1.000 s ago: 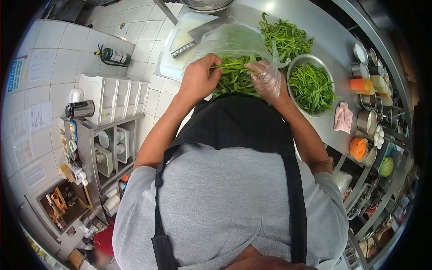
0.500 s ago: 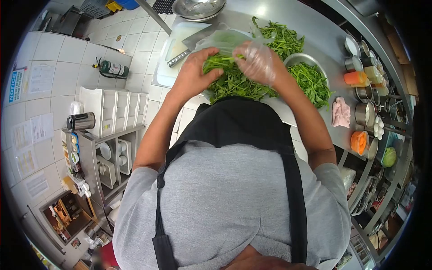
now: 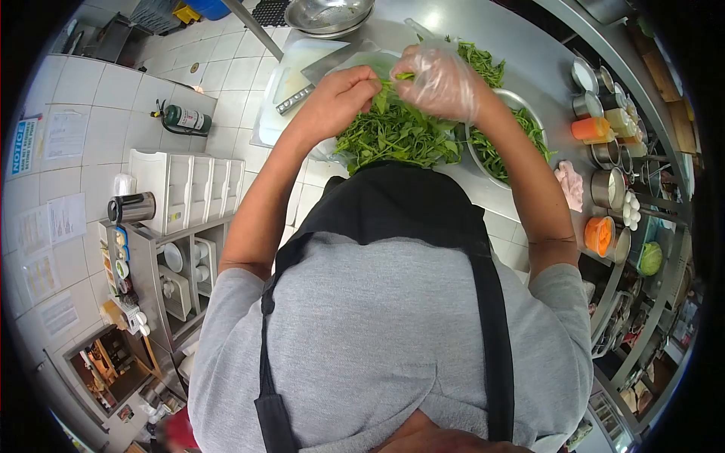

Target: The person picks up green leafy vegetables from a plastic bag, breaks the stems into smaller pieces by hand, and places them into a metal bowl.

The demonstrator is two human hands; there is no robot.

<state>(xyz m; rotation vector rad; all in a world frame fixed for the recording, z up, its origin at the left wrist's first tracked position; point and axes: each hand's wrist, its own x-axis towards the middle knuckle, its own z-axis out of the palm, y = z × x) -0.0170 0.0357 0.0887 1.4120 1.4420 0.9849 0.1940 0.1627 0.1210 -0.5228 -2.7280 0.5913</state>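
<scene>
My bare left hand [image 3: 340, 104] is closed in a pinch at the top of a leafy green sprig [image 3: 384, 97]. My right hand [image 3: 436, 84], in a clear plastic glove, is closed on short green stems [image 3: 405, 76] just beside it. A small gap shows between the two hands. Below them lies a heap of leafy greens [image 3: 400, 136], close against the black apron. To the right stands a metal bowl [image 3: 543, 124] with more greens in it, partly hidden by my right forearm. Another pile of greens [image 3: 482, 65] rests behind my right hand.
On the left, a cleaver [image 3: 321, 73] lies across a white cutting board [image 3: 272, 124]. Stacked metal bowls [image 3: 330, 19] stand at the back. A pink cloth [image 3: 569, 186], an orange container [image 3: 599, 235] and several pots line the right side of the steel counter [image 3: 555, 53].
My left hand has moved up, and its fingers, earlier spread around a bunch of stems, are now pinched together. My right hand stays near the same place, still holding stems. The view has shifted slightly.
</scene>
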